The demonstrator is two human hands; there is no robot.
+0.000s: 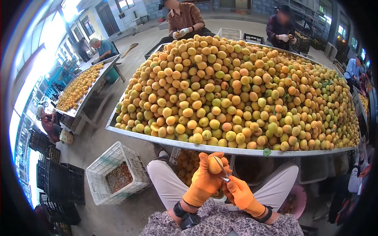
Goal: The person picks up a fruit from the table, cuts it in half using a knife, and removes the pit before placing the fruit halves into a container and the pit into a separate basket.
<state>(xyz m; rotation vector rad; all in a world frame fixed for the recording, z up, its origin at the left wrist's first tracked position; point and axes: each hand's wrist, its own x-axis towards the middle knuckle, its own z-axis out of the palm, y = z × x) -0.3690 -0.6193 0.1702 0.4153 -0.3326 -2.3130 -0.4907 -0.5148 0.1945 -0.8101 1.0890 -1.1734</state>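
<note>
My left hand [204,181], in an orange glove, is closed around an apricot [214,165] in front of my lap. My right hand [243,196], gloved in orange too, grips a small knife [225,179], its narrow blade lying against the apricot's right side. Just beyond both hands, a great heap of yellow-orange and greenish apricots [220,90] fills a metal-edged table [177,142]. Part of the knife's handle is hidden in the right glove. Below the left hand, a crate of apricots [186,163] shows between my knees.
A white plastic crate [138,173] with small brown pieces inside stands on the floor at left. Black crates [65,179] are stacked farther left. A pink basin [296,200] sits by my right knee. Across the heap, two people [185,19] work with gloved hands; another apricot table [92,88] stands left.
</note>
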